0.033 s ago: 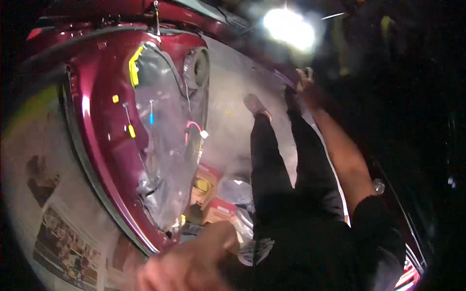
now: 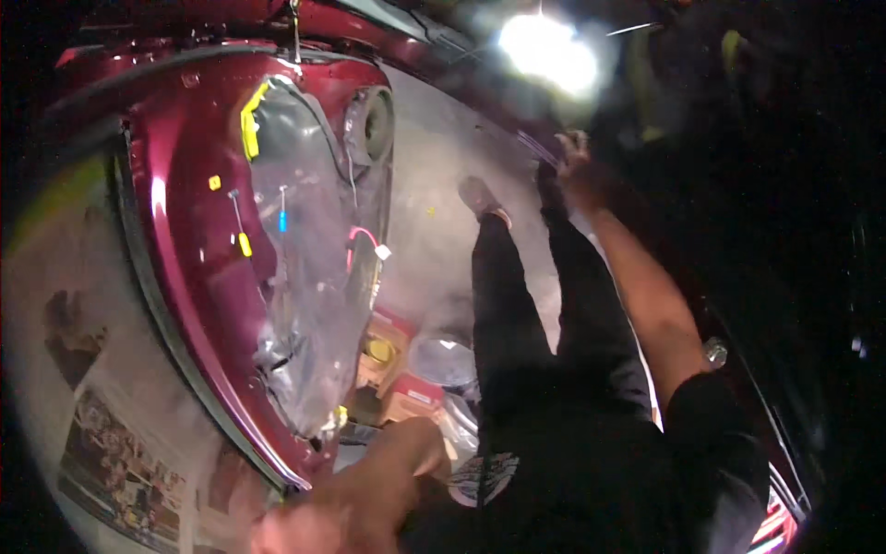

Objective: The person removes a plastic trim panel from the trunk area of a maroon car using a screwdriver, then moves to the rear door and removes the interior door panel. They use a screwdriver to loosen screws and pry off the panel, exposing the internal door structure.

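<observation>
Left of the legs [image 2: 506, 319], the red door [image 2: 180, 231] looks heavy and stiff, its film [image 2: 314, 249] tearable; the rim [image 2: 226, 406] seems safest to hold. Left hand's [image 2: 346, 494] and right hand's [image 2: 574, 157] grip: cannot tell.

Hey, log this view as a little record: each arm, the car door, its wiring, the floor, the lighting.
Right hand: stretched forward; its grip is unclear
Left arm: blurred at the lower edge; its hand's grip can't be told
Car door: dark red, inner side showing, clear plastic film over its middle
Wiring: pink wire with a white connector
Floor: cardboard boxes near the door's lower end
Lighting: one bright light, dark surroundings
</observation>
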The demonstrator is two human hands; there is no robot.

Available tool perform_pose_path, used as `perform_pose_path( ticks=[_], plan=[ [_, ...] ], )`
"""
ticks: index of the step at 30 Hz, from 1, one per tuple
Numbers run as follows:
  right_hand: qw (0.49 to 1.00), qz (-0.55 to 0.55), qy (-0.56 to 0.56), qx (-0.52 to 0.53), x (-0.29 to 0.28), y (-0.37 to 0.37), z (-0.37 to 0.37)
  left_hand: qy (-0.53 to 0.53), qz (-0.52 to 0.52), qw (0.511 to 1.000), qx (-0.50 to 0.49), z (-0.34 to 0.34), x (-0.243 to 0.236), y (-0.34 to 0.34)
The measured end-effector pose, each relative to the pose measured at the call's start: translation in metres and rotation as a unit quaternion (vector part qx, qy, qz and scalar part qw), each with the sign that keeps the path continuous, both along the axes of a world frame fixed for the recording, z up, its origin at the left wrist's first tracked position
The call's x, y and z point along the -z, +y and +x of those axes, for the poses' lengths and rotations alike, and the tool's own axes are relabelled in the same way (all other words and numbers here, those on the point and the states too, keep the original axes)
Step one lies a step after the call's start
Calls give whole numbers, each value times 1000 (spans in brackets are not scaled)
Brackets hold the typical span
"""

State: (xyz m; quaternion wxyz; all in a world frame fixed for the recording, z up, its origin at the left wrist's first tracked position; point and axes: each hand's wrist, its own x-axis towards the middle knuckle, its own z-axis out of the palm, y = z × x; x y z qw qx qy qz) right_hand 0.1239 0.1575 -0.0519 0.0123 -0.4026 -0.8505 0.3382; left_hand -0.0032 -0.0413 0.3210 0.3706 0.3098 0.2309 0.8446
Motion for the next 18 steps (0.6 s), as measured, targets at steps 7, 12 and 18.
perform_pose_path(
  ticks=[7,12,18],
  plan=[
    [989,-100,-17,-112,25,-49,54,-7,15,1000,-21,13,-13,10],
    [967,-166,-41,-191,-2,-62,89,-40,-195,970,-137,44,21,-9],
    [925,-237,-191,-229,-12,-62,143,127,-701,698,69,151,151,-40]
  ],
)
